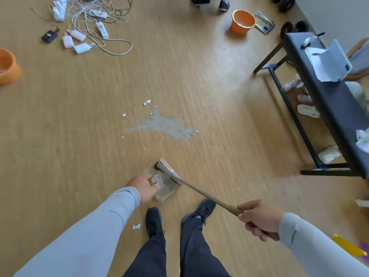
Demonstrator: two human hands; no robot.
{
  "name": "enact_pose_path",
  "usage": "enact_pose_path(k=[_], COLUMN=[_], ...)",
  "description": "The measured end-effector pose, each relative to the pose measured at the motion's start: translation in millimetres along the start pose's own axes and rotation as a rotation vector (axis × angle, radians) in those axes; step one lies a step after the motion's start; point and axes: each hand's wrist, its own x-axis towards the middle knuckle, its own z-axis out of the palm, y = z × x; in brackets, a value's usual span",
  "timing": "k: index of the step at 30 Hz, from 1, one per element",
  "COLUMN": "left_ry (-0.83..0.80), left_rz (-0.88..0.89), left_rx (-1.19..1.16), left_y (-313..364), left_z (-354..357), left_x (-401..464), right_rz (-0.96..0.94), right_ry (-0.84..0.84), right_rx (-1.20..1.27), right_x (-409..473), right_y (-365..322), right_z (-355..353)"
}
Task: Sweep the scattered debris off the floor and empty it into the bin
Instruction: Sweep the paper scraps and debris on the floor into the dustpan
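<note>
A light wood-grain laminate floor is seen from above. The left hand is lowered to a clear plastic dustpan resting on the floor just ahead of two dark lace-up shoes; its fingers are curled over the pan's near edge, grasping it. The right hand is clenched around the end of a long tan wooden broom handle, which slants down and left to a grey broom head set against the dustpan's far side. A grey clump lies inside the pan; its nature cannot be told. Beyond the pan, a grey dusty smear is spread on the floor, with small white and silvery scraps of debris scattered round it, and one white paper scrap lies beside the left shoe. An orange plastic bucket-shaped bin stands far off at the top, well apart from the debris, and a second orange container is cut off at the left edge. A tangle of white cables, chargers and power strips is heaped at top left. A dark blue tabletop on a black metal frame runs along the right, carrying white papers; pale slippers are kept beneath it. Another person's dark shoes are partly shown at the top edge.
</note>
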Motion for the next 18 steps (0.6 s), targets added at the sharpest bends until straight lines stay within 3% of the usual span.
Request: enact_pose_path(k=[4, 9, 18], left_ry=[0.027, 0.096, 0.127], left_rz=[0.007, 0.012, 0.004], left_rx=[-0.058, -0.157, -0.159], left_y=[-3.6, 5.9, 64.3], left_z=[-12.3, -38.5, -54.5], left_x=[-19.9, -31.2, 6.0], right_rz=[-0.027, -0.08, -0.046], right_ry=[0.033, 0.194, 0.29], right_rx=[0.026, 0.024, 0.249], right_x=[-32.9, -41.2, 10.7], right_y=[14.2, -2.5, -67.6], right_z=[-9.2, -11.1, -70.7])
